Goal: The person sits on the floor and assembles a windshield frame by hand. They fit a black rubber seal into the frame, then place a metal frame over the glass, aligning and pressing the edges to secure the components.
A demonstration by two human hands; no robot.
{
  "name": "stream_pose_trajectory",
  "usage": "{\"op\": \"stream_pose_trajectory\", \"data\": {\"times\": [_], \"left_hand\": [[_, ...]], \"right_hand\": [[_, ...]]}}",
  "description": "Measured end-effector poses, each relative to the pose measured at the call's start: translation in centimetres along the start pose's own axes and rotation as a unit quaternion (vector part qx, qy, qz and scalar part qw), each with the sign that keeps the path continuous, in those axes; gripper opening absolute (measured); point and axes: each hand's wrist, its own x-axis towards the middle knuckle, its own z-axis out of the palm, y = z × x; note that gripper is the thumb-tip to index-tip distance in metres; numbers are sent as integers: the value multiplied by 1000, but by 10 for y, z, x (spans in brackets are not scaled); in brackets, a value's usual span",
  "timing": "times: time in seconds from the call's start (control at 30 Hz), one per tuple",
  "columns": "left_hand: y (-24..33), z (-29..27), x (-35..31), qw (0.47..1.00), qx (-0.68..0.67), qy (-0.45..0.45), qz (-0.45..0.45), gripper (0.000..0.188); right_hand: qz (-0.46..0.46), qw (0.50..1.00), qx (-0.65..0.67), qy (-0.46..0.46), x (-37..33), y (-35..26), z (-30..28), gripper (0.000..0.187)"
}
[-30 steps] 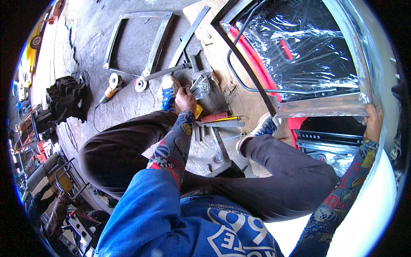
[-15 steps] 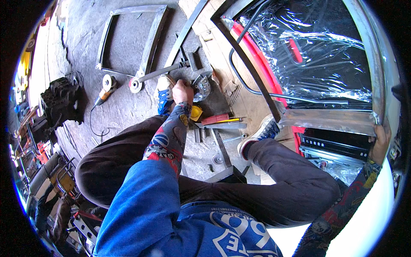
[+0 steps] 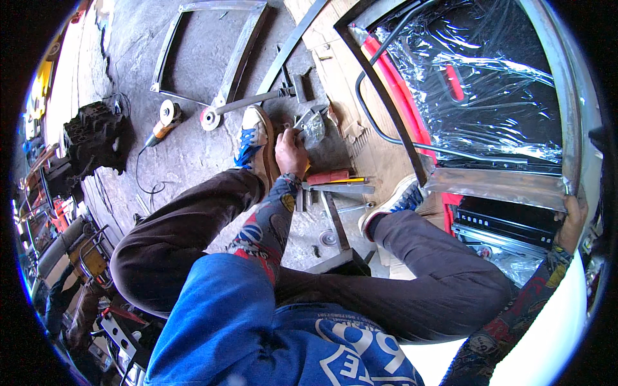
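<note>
My left hand [image 3: 291, 153] is low over the floor beside my left shoe, its fingers closed together at the near-left side of a clear plastic bag [image 3: 314, 128]. Whatever lies between those fingertips is too small to make out. On the right, the fingers of my right hand [image 3: 570, 224] curl round the near corner of a bare metal frame [image 3: 496, 186]. This frame stands around a panel wrapped in clear film [image 3: 489, 96] with red edging. Close to my left wrist lie a red-handled tool [image 3: 328, 177] and short metal pieces [image 3: 344, 189].
An angle grinder [image 3: 161, 127] with a cord lies on the left floor. Farther off are another metal frame [image 3: 248, 51] and a long bar [image 3: 254, 103] beside a cutting disc [image 3: 210, 118]. A dark, blocky metal part [image 3: 96, 145] sits far left. Flattened cardboard [image 3: 360, 138] runs under the frame.
My left hand has drawn back slightly toward me and now covers the yellow object that showed beside it. My right hand stays on the frame. The whole view has shifted a little.
</note>
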Motion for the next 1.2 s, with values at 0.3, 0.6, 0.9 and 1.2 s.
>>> {"op": "stream_pose_trajectory", "data": {"times": [0.3, 0.6, 0.9, 1.2], "left_hand": [[6, 20, 35, 996, 86, -27, -24, 19], [7, 19, 28, 997, 22, 42, -53, 17], [25, -9, -26, 997, 52, -7, 61, 9], [28, -5, -17, 985, 132, -28, -105, 29]], "right_hand": [[-13, 998, -36, 56, 1, 12, 0, 43], [-26, 997, -45, 51, -2, 5, 2, 43], [-1, 1000, -4, 31, -2, -7, 8, 43], [-5, 999, -2, 48, 4, 10, 3, 41]]}}
